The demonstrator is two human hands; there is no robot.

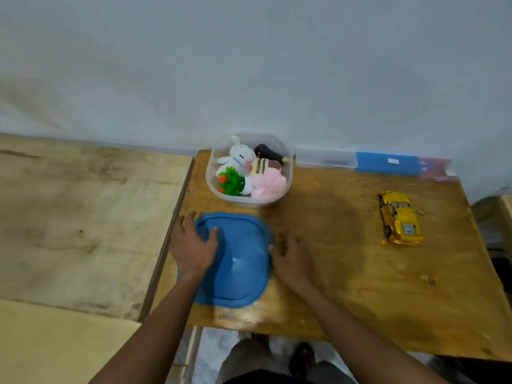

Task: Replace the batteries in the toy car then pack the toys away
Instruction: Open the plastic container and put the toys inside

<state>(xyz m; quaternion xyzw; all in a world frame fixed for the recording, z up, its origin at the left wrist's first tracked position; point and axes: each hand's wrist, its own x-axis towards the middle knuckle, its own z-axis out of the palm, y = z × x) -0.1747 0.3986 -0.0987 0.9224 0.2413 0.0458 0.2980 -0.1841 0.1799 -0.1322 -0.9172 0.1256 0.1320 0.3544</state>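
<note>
Near the table's [346,286] front edge, my left hand [194,246] pinches the blue lid's [241,261] left rim, thumb on top. My right hand [292,261] lies flat and spread beside its right rim, holding nothing. The yellow toy car [400,217] sits by the right edge. At the far edge the clear tub [289,173] stands uncovered. I judge the batteries come next: reach right and flip the car.

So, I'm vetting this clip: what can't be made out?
Head view:
Underside of the toy car: faces the table.
The fingers of the left hand: motion blur hides whether they grip the blue lid.
The white label on the blue box: too small, blurred.
Lower toys in the clear tub: under the plush toys.
</note>
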